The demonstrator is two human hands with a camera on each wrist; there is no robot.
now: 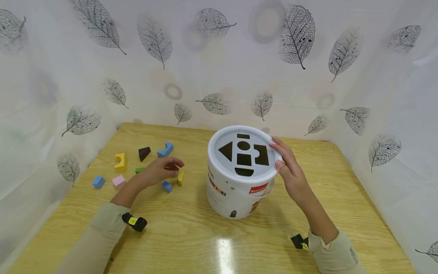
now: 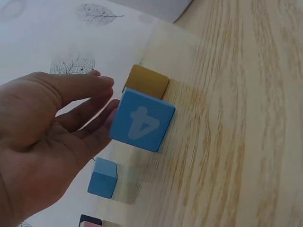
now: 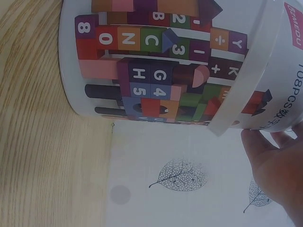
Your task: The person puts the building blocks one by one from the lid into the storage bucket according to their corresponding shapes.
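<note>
My left hand hovers over loose blocks on the left of the table, its fingers loosely bent and holding nothing. Close to its fingertips in the left wrist view are a blue cube marked with a 4 and a yellow block behind it. A white toy-block bucket stands upright right of centre. Its lid has several shaped holes, including a triangle and a circle. My right hand rests on the lid's right rim, thumb and fingers spread along the edge. Part of that hand lies outside the right wrist view.
Around the left hand lie a blue arch block, a dark brown block, a yellow arch block, a pink block, another blue block and a partly hidden green block. A leaf-print sheet encloses the wooden table.
</note>
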